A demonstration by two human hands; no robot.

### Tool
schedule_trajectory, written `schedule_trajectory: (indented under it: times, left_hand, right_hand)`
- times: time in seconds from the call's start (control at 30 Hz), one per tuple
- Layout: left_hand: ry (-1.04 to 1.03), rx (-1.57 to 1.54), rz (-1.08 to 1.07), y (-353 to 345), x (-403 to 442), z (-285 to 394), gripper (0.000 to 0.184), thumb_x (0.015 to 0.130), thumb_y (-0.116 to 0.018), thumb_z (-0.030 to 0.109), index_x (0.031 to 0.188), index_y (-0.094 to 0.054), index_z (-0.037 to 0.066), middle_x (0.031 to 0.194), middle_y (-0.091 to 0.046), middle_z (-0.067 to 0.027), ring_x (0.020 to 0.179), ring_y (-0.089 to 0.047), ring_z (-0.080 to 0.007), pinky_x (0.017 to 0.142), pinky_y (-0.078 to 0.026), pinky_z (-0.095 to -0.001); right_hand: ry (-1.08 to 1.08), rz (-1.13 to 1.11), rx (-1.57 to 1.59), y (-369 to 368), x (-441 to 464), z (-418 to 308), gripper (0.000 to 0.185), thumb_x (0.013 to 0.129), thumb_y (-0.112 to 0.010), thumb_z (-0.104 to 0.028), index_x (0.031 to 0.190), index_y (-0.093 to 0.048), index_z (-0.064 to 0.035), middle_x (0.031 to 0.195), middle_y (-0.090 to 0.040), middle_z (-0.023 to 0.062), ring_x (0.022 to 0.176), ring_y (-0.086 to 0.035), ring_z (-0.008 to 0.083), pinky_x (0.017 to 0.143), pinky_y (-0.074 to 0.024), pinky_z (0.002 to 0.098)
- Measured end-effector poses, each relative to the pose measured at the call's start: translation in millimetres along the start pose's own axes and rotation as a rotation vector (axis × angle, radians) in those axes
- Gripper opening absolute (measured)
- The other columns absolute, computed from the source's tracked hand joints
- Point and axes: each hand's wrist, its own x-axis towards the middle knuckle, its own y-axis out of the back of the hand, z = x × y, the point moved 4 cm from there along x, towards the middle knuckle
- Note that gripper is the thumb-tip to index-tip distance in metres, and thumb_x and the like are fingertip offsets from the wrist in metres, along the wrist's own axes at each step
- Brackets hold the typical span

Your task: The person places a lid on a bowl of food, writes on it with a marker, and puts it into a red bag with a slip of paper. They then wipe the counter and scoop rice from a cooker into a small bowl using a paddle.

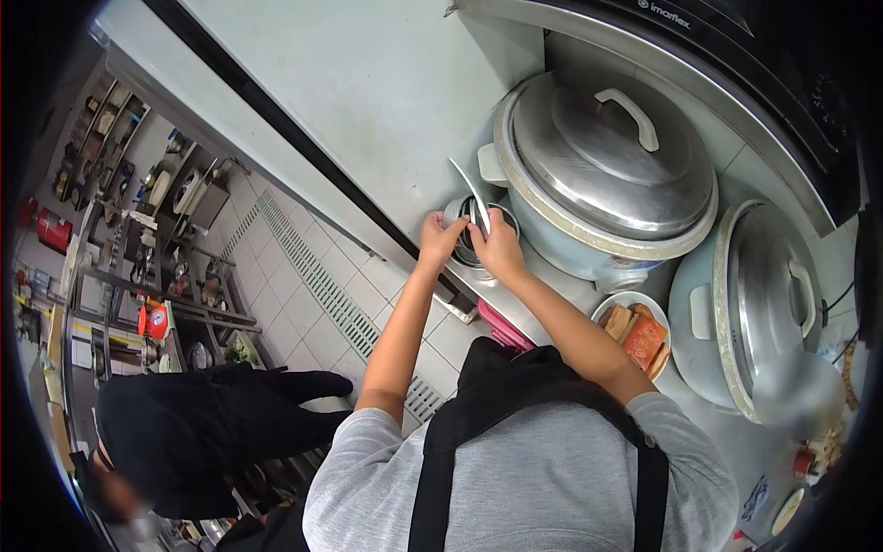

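Both my hands are together over a small round metal container at the counter's edge. My left hand (440, 241) has its fingers bent in at the container's rim, and what it grips is too small to tell. Beside it, my right hand (498, 245) is closed near a white spoon-like utensil (467, 181) that slants up and to the left; its lower end is hidden by the fingers. The metal container (511, 219) shows around and between my hands. Just right of them stands a large rice cooker (570, 230) with a metal lid.
A second lidded cooker (747, 285) stands further right. Near my right forearm is a white bowl (631, 299) of food pieces. Pink items (504, 326) lie by the counter edge. At lower left, a person in black (202, 423) bends near metal shelving.
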Motion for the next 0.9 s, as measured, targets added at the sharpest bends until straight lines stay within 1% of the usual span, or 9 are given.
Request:
schedule_trajectory:
  times: [0.1,0.2,0.27,0.3,0.5,0.7,0.8,0.87,0.9]
  left_hand:
    - [-0.102,0.052,0.078,-0.5,-7.3,2.6,0.031,0.072,-0.07,0.012,0.09,-0.051,-0.004,0.071,-0.059,-0.0038,0.059,-0.052,-0.0076,0.05,-0.041,-0.0209]
    - [-0.142,0.027,0.115,-0.9,-14.8,10.8,0.032,0.07,-0.069,0.011,0.091,-0.051,-0.005,0.074,-0.06,-0.006,0.062,-0.054,-0.0094,0.055,-0.044,-0.0231]
    - [-0.143,0.271,0.179,-0.6,-23.1,26.3,0.034,0.066,-0.069,0.014,0.09,-0.052,-0.004,0.074,-0.059,-0.0062,0.063,-0.054,-0.0103,0.057,-0.045,-0.0258]
    - [-0.174,0.312,0.213,-1.5,-27.2,35.3,0.04,0.065,-0.065,0.016,0.093,-0.049,-0.006,0.072,-0.059,-0.018,0.066,-0.059,-0.0279,0.062,-0.047,-0.0361]
    - [-0.242,0.402,0.347,3.1,-25.9,30.2,0.037,0.067,-0.063,0.01,0.096,-0.044,-0.004,0.083,-0.058,-0.0283,0.081,-0.057,-0.0447,0.072,-0.044,-0.0459]
    - [-0.306,0.324,0.392,-4.6,-41.8,29.4,0.037,0.065,-0.066,0.007,0.093,-0.044,-0.003,0.082,-0.058,-0.0253,0.078,-0.058,-0.042,0.07,-0.045,-0.044]
    - [-0.253,0.302,0.334,-6.2,-47.4,27.3,0.037,0.064,-0.069,0.007,0.092,-0.045,-0.001,0.08,-0.058,-0.0228,0.076,-0.058,-0.0401,0.069,-0.045,-0.0425]
    - [-0.287,0.291,0.311,-8.6,-48.9,28.7,0.036,0.064,-0.068,0.006,0.092,-0.046,0.0,0.08,-0.058,-0.0214,0.076,-0.059,-0.0386,0.069,-0.046,-0.0408]
    - [-0.306,0.309,0.274,-11.0,-51.2,30.1,0.036,0.065,-0.068,0.005,0.093,-0.046,0.0,0.08,-0.058,-0.0209,0.076,-0.059,-0.0383,0.068,-0.046,-0.0402]
  right_hand:
    - [0.045,-0.022,-0.153,0.5,0.9,0.8,0.03,0.078,-0.059,-0.011,0.098,-0.041,0.0032,0.075,-0.059,0.0256,0.072,-0.058,0.0437,0.063,-0.0456,0.0491]
    - [0.114,0.022,-0.177,2.8,2.1,0.7,0.031,0.077,-0.059,-0.01,0.097,-0.039,0.0029,0.075,-0.058,0.0265,0.073,-0.057,0.0455,0.062,-0.0449,0.0506]
    - [0.113,0.025,-0.16,4.3,-0.4,1.9,0.031,0.076,-0.058,-0.009,0.097,-0.038,0.0024,0.076,-0.058,0.0269,0.073,-0.057,0.046,0.063,-0.0443,0.0511]
    - [0.113,0.029,-0.145,5.3,-1.7,2.3,0.032,0.076,-0.058,-0.009,0.098,-0.037,0.0018,0.077,-0.057,0.0273,0.073,-0.056,0.0465,0.063,-0.0438,0.0517]
    - [0.024,-0.007,-0.215,11.9,-12.8,7.9,0.035,0.075,-0.057,-0.007,0.1,-0.033,0.0003,0.079,-0.056,0.0289,0.074,-0.055,0.0473,0.062,-0.0433,0.0526]
    - [0.097,-0.026,-0.258,4.8,-17.0,18.0,0.043,0.076,-0.064,-0.016,0.1,-0.032,-0.0006,0.078,-0.055,0.0294,0.074,-0.055,0.0477,0.061,-0.0445,0.0514]
    - [0.137,0.035,-0.235,37.2,-20.3,-36.7,0.037,0.077,-0.065,-0.021,0.094,-0.039,-0.0011,0.078,-0.057,0.0266,0.073,-0.057,0.0451,0.06,-0.0459,0.0483]
    - [0.339,0.112,-0.355,75.0,-17.4,-92.3,0.025,0.076,-0.062,-0.02,0.086,-0.049,-0.0011,0.082,-0.059,0.0201,0.067,-0.06,0.0361,0.059,-0.0489,0.0425]
    - [0.277,0.102,-0.465,100.2,-8.3,-114.1,0.02,0.076,-0.061,-0.02,0.081,-0.053,-0.0022,0.079,-0.06,0.0178,0.066,-0.06,0.0338,0.059,-0.0489,0.0416]
